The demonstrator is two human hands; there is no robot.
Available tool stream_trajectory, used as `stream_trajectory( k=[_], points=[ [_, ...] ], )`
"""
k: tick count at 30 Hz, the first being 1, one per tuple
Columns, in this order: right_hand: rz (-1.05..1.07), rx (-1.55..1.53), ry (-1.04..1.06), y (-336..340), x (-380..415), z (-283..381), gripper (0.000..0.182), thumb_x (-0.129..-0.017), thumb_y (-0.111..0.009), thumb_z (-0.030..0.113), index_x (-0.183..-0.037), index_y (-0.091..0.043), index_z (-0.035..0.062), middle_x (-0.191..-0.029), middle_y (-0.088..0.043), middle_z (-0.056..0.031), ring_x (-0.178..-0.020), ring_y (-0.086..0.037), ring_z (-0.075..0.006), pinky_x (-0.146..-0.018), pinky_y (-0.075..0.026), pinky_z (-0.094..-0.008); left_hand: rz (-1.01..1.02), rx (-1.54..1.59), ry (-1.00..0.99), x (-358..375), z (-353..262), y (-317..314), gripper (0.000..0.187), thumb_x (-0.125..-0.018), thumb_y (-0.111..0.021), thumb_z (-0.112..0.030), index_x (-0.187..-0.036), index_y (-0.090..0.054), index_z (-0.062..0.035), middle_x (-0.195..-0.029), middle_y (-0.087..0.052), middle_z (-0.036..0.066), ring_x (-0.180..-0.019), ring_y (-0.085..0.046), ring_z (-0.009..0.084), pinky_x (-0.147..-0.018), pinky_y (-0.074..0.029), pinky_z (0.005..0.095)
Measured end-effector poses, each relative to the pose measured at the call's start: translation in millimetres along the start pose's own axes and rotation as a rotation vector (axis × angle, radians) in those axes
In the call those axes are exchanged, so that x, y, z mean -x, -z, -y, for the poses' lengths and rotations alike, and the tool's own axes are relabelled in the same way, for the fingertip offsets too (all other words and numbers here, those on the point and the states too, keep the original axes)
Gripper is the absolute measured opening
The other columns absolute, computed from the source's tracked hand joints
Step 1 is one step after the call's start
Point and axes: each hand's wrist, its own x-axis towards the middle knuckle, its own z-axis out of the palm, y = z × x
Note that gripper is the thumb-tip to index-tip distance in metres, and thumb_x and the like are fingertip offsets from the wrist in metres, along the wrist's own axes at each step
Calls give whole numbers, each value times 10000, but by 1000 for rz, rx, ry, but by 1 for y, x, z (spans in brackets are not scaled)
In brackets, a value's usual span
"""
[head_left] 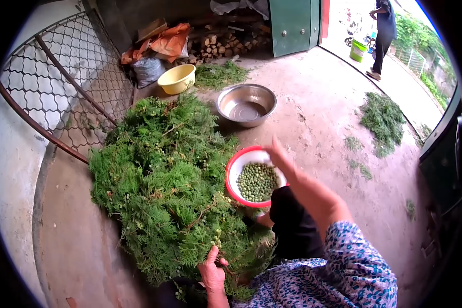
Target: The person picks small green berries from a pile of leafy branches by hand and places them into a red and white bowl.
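At the bottom, my left hand is closed on an evergreen sprig that bears small pale-green cones. Beside it spreads a large pile of cut evergreen branches. My right hand is over the right rim of a white bowl with a red edge. Motion smears its fingers, so whether they hold anything is hidden. Inside the bowl lie many small round green cones. Part of the bowl's right side is covered by my right hand and forearm.
Behind the bowl stand a metal basin and a yellow basin. A wire-mesh gate leans at the left wall. Stacked firewood lies at the back. Loose green clippings lie at the right; a person stands outside by a green bucket.
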Motion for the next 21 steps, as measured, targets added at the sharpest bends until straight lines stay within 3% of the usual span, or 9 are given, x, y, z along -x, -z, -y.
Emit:
stream_trajectory(
  k=[3,4,5,6,8,10,14,19,21],
  points=[
    [-363,682,1302,12,-115,76,840,-647,-648,51,-1328,-178,-88,-963,-532,-298,-860,-545,-398,-723,-464,-419,-39,-35,-40,8,-8,-4,196,-747,-691,-148,-828,-590,-2,-681,-560,59,-467,-483,169,-413,-408,306],
    [-140,244,1162,11,-136,118,818,-647,-664,80,-1312,-216,-87,-891,-560,-275,-823,-572,-363,-683,-477,-415,-20,28,-6,-2,-2,4,181,-761,-676,-147,-820,-589,1,-667,-555,67,-460,-478,177,-426,-408,309],
    [-401,479,1341,13,-143,164,732,-675,-667,142,-1279,-296,-42,-849,-581,-232,-724,-593,-331,-622,-490,-388,-42,45,-10,0,-3,4,169,-770,-664,-143,-823,-588,-1,-662,-554,67,-458,-473,175,-427,-405,308],
    [-142,311,656,20,-97,223,579,-714,-655,206,-1196,-412,-1,-806,-600,-179,-658,-603,-285,-588,-494,-373,-53,68,-16,-2,-6,-4,157,-779,-651,-139,-826,-587,-4,-656,-553,67,-456,-469,174,-428,-402,307],
    [-44,288,502,23,-77,242,628,-788,-645,275,-1293,-360,34,-874,-590,-75,-695,-560,-146,-581,-490,-278,-9,173,90,-12,-7,-3,147,-784,-644,-138,-824,-585,-9,-652,-552,63,-454,-465,165,-429,-395,300],
    [190,-166,631,12,-97,190,413,-843,-595,280,-1155,-407,86,-895,-570,-71,-749,-586,-168,-589,-505,-315,35,195,70,-17,-10,-5,151,-783,-647,-144,-815,-585,-10,-653,-552,52,-459,-468,153,-425,-387,286],
    [602,-89,491,-39,48,117,201,-836,-605,222,-881,-620,26,-709,-581,-13,-604,-508,-70,-513,-415,-221,-46,128,-43,-11,-27,-16,192,-757,-672,-150,-871,-586,-22,-691,-561,40,-473,-471,136,-415,-397,270],
    [699,-59,161,-74,175,56,216,-830,-617,219,-935,-627,31,-673,-579,0,-591,-535,-81,-539,-441,-224,-8,47,-127,-7,-28,-15,268,-767,-655,-126,-1009,-571,-46,-783,-582,38,-505,-497,147,-420,-419,277],
    [632,34,413,-87,192,41,240,-787,-659,220,-927,-626,29,-724,-611,-62,-640,-581,-159,-577,-472,-274,201,-632,-369,-20,0,23,293,-790,-570,-38,-1082,-565,-60,-785,-593,55,-536,-520,151,-458,-430,285]
  ],
)
